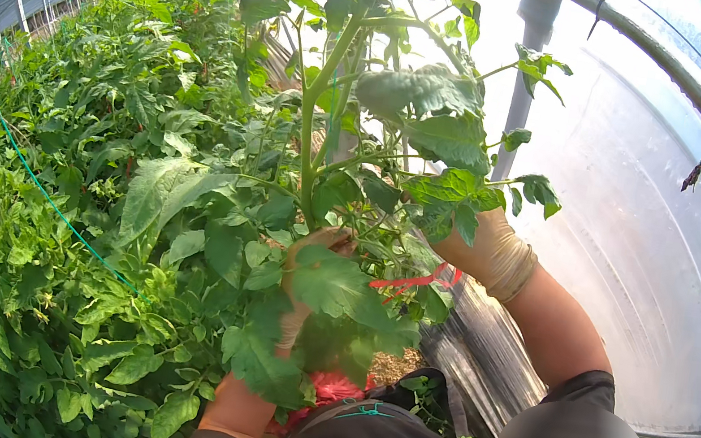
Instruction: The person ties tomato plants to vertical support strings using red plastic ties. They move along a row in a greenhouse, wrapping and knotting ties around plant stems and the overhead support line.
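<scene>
Tall in front of me stands a tomato plant with a thick green stem (309, 138). My left hand (311, 254), in a pale thin glove, is at the lower part of that stem, partly covered by leaves; whether its fingers close on the stem cannot be told. My right hand (479, 245), gloved too, reaches into the foliage from the right, its fingers hidden behind a leaf (452, 197). A red plastic tie (412, 283) hangs on the plant just below and between the hands. A bundle of red ties (335, 387) lies at my waist.
Dense rows of tomato plants (98, 134) fill the left side. Green twine (48, 197) runs slantwise over them. To the right are the greenhouse's plastic film wall (623, 260), a metal post (517, 115) and a curved frame pipe (660, 54). Grey sheeting (481, 347) covers the ground beside me.
</scene>
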The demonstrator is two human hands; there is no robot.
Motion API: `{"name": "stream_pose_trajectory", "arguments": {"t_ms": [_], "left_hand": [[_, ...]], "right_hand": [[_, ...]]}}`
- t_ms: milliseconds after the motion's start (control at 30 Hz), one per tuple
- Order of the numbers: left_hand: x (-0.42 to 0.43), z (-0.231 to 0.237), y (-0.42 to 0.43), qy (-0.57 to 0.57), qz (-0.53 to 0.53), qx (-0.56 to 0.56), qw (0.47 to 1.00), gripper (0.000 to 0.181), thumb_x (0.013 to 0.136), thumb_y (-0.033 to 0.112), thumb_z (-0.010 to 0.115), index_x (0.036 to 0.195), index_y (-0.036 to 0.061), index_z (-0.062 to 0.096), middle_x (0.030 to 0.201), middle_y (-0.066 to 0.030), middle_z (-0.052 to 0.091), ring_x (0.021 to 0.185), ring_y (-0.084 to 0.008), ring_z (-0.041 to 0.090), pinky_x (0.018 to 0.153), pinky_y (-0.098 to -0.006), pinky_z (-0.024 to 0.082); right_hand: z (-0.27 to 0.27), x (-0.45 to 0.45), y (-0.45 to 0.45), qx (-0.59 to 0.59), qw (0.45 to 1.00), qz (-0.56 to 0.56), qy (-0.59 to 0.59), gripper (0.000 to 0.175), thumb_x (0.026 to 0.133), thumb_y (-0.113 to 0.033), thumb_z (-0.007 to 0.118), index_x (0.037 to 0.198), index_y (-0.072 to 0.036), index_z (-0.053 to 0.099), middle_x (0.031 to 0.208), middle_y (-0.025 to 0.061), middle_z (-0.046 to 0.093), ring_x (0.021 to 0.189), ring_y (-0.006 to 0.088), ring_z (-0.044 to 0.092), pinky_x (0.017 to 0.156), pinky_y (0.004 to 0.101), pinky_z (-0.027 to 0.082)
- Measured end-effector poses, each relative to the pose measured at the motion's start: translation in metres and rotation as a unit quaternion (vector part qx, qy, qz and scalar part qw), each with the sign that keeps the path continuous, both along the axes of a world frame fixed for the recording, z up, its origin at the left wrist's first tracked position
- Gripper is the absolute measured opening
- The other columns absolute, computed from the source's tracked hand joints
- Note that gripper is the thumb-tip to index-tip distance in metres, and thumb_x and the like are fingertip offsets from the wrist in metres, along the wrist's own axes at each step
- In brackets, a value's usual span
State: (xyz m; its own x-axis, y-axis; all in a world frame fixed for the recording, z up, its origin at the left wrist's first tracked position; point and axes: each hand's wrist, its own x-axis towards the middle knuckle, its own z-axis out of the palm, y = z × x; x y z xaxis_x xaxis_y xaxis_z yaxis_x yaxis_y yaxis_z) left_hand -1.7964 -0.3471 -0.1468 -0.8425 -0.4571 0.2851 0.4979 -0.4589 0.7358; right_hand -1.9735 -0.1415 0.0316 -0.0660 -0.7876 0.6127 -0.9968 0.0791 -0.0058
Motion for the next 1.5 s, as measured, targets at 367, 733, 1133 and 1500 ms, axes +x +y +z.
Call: {"name": "stream_pose_trajectory", "arguments": {"t_ms": [367,733,1133,1500], "left_hand": [[-0.008,0.009,0.007,0.085,0.012,0.045,0.995,0.056,0.097,0.018,0.08,0.136,-0.0157,0.058,0.135,-0.0242,0.065,0.126,-0.0343,0.066,0.114,-0.04,0.055],[-0.024,0.012,0.013,0.004,0.071,0.001,0.997,0.037,0.104,0.009,0.07,0.13,-0.0157,0.062,0.122,-0.0211,0.072,0.11,-0.0282,0.073,0.103,-0.0327,0.061],[-0.033,0.005,0.007,-0.018,0.246,-0.334,0.91,0.026,0.099,0.002,0.072,0.124,-0.0072,0.072,0.123,-0.0204,0.074,0.11,-0.0265,0.075,0.097,-0.0349,0.063],[-0.016,0.012,0.008,0.011,0.078,-0.025,0.997,0.086,0.086,0.045,0.088,0.138,-0.0171,0.058,0.137,-0.0251,0.065,0.125,-0.0355,0.067,0.11,-0.0416,0.057]], "right_hand": [[0.114,0.068,0.038,0.275,0.929,0.118,-0.217,0.034,0.084,-0.03,0.092,0.097,-0.003,0.077,0.081,0.0118,0.072,0.067,0.0262,0.068,0.063,0.0386,0.054],[-0.004,0.039,-0.017,0.116,0.904,-0.027,0.411,0.016,0.08,-0.01,0.077,0.089,-0.002,0.067,0.079,0.0159,0.064,0.075,0.0311,0.067,0.068,0.0416,0.057],[-0.008,0.039,-0.026,0.064,0.989,0.004,-0.134,0.007,0.084,-0.007,0.069,0.088,-0.002,0.069,0.083,0.0142,0.067,0.069,0.0353,0.065,0.067,0.0433,0.056],[0.024,0.087,0.068,0.509,0.8,0.055,-0.313,0.033,0.102,-0.035,0.065,0.116,-0.007,0.078,0.1,0.0197,0.076,0.088,0.0365,0.074,0.083,0.0464,0.058]]}}
